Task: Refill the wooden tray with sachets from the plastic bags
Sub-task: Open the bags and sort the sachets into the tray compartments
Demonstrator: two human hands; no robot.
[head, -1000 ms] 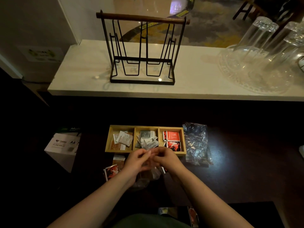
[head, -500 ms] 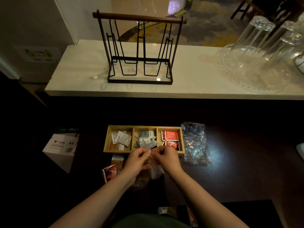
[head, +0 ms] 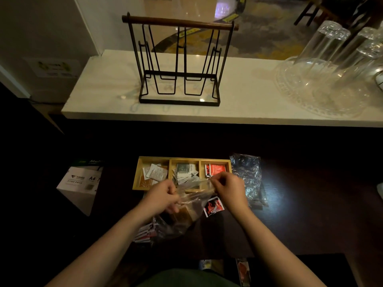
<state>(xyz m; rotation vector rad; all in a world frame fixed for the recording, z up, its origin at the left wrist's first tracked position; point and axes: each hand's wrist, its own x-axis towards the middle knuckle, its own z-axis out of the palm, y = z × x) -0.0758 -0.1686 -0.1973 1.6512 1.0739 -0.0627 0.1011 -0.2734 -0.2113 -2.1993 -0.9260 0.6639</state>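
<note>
A wooden tray with three compartments sits on the dark table; white and brown sachets lie in the left one, grey ones in the middle, red ones on the right. Just in front of it, my left hand and my right hand each pinch one side of a clear plastic bag and hold its mouth stretched apart. Brown sachets show through the bag. A red sachet lies on the table under my right wrist, and several more red sachets lie under my left forearm.
A crumpled empty plastic bag lies right of the tray. A white A4 paper box stands low at the left. Behind, a white counter carries a black wire rack and upturned glasses on a clear dish.
My hands were close together at the bag's top; they have now pulled apart sideways, stretching the bag's mouth wide. The red sachet by my right wrist is now uncovered.
</note>
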